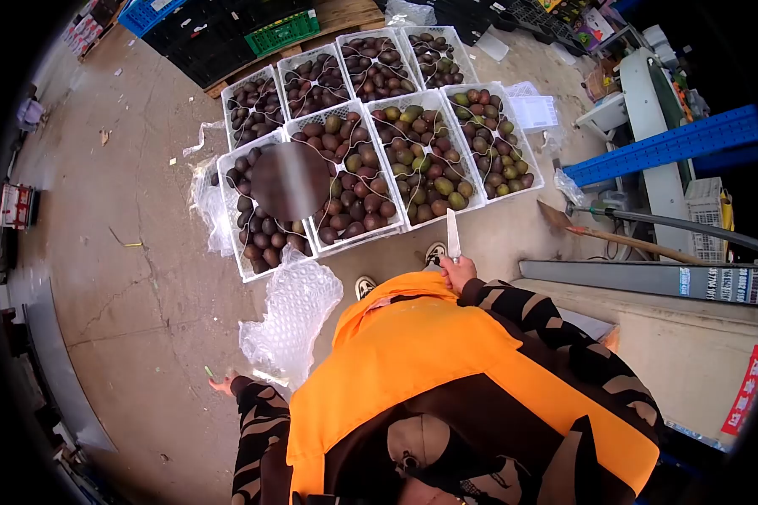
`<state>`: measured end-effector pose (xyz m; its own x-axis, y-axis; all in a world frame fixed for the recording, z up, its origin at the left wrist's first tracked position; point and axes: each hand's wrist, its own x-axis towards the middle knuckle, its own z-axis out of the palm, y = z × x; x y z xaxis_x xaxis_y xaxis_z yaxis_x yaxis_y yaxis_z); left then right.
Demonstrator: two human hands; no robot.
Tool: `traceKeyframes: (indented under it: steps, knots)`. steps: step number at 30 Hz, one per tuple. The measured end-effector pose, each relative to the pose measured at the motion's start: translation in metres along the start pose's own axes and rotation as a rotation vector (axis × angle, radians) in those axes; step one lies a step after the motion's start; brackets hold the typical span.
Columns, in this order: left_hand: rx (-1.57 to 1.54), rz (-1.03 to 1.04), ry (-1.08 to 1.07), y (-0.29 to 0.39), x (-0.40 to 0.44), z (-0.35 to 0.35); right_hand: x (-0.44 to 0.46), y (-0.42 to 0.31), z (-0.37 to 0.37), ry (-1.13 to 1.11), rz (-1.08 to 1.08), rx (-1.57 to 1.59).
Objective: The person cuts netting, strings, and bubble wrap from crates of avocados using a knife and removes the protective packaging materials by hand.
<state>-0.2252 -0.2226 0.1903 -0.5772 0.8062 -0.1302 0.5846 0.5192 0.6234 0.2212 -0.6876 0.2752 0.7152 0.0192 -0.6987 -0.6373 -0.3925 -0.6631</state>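
My right hand (457, 273) is closed around the handle of a knife (453, 234), its pale blade pointing up toward the crates. Low on the left, my left hand (221, 385) reaches out over the floor, with a small green strip (209, 371) at its fingertips. In front of my feet stand several white plastic crates (406, 225) in two rows, filled with avocados (362, 189) from dark purple to green. A round blurred patch covers part of the front-left crates. Crumpled bubble wrap (290, 311) lies between my left arm and the front-left crate.
Black and green crates (282, 34) are stacked on a wooden pallet at the back. On the right are a blue metal beam (665, 143), a wooden-handled tool (623, 240) and a pale panel (648, 332). Concrete floor (126, 286) stretches along the left, with scattered scraps.
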Motion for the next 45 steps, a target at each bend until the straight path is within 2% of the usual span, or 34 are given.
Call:
traceKeyframes:
  steps: [2, 5, 7, 9, 10, 15, 17, 19, 20, 21, 22, 23, 24, 25, 27, 29, 31, 33, 35, 37, 38, 41, 43, 45]
  knots:
    - [0.206, 0.175, -0.175, -0.009, 0.010, 0.004, -0.006, 0.008, -0.003, 0.010, 0.020, 0.032]
    - [0.516, 0.351, -0.561, -0.031, 0.056, 0.018, -0.010, 0.021, -0.015, 0.043, 0.047, 0.002]
    - [0.715, 0.315, -0.559, -0.019, 0.034, 0.008, -0.014, 0.031, -0.021, 0.082, 0.075, -0.008]
    - [0.772, 0.206, -0.459, 0.037, -0.029, -0.019, -0.017, 0.037, -0.028, 0.105, 0.115, 0.053]
    - [0.725, 0.161, -0.443, 0.053, -0.042, -0.023, -0.017, 0.039, -0.030, 0.117, 0.120, 0.052]
    - [-0.153, -0.011, -0.228, -0.005, 0.001, 0.017, -0.011, 0.038, -0.034, 0.120, 0.072, 0.049]
    - [-0.043, 0.139, -0.181, 0.004, -0.016, 0.021, -0.008, 0.032, -0.026, 0.080, 0.051, 0.002]
    - [0.353, 0.376, -0.142, 0.066, -0.091, 0.016, -0.010, 0.015, -0.008, -0.025, 0.026, -0.060]
    - [0.112, 0.422, -0.342, 0.083, -0.124, 0.016, -0.021, -0.008, 0.009, -0.144, 0.020, -0.091]
    - [-0.124, 0.704, -0.531, 0.056, -0.128, 0.041, -0.015, -0.011, 0.029, -0.262, -0.007, -0.158]
    - [-0.382, 0.674, -0.766, 0.067, -0.172, 0.043, -0.024, -0.029, 0.054, -0.378, 0.004, -0.159]
    - [-0.451, 0.555, -0.862, 0.062, -0.210, 0.061, -0.039, -0.053, 0.079, -0.541, 0.039, -0.153]
    - [-0.491, 0.243, -0.970, 0.079, -0.257, 0.056, -0.047, -0.061, 0.100, -0.710, -0.005, -0.132]
    - [-0.560, 0.041, -1.021, 0.093, -0.297, 0.053, -0.060, -0.072, 0.121, -0.837, 0.009, -0.098]
    - [-0.595, -0.323, -1.115, 0.117, -0.349, 0.046, -0.076, -0.074, 0.156, -0.934, -0.008, -0.155]
    - [-0.525, -0.662, -1.296, 0.112, -0.344, 0.050, -0.081, -0.069, 0.167, -0.838, 0.037, -0.056]
    - [-0.588, -0.593, -1.186, 0.128, -0.362, 0.030, -0.072, -0.061, 0.167, -0.864, 0.046, -0.099]
    - [-0.560, -0.482, -1.363, 0.119, -0.346, 0.024, -0.073, -0.054, 0.163, -0.868, 0.043, -0.104]
    - [-0.657, -0.097, -1.126, 0.103, -0.342, 0.038, -0.085, -0.061, 0.151, -0.729, -0.001, -0.156]
    - [-0.590, 0.334, -1.145, 0.104, -0.333, 0.041, -0.062, -0.059, 0.140, -0.569, 0.054, -0.033]
    - [-0.559, 0.273, -1.209, 0.109, -0.332, 0.039, -0.049, -0.056, 0.132, -0.489, 0.091, 0.036]
    - [-0.183, 0.973, -1.358, 0.176, -0.393, 0.002, -0.033, -0.068, 0.087, -0.647, 0.134, 0.209]
    - [-0.175, 0.777, -1.698, 0.170, -0.425, 0.029, -0.030, -0.078, 0.049, -0.711, 0.170, 0.324]
    - [-0.289, 0.635, -1.813, 0.163, -0.471, 0.052, -0.013, -0.074, 0.009, -0.739, 0.246, 0.500]
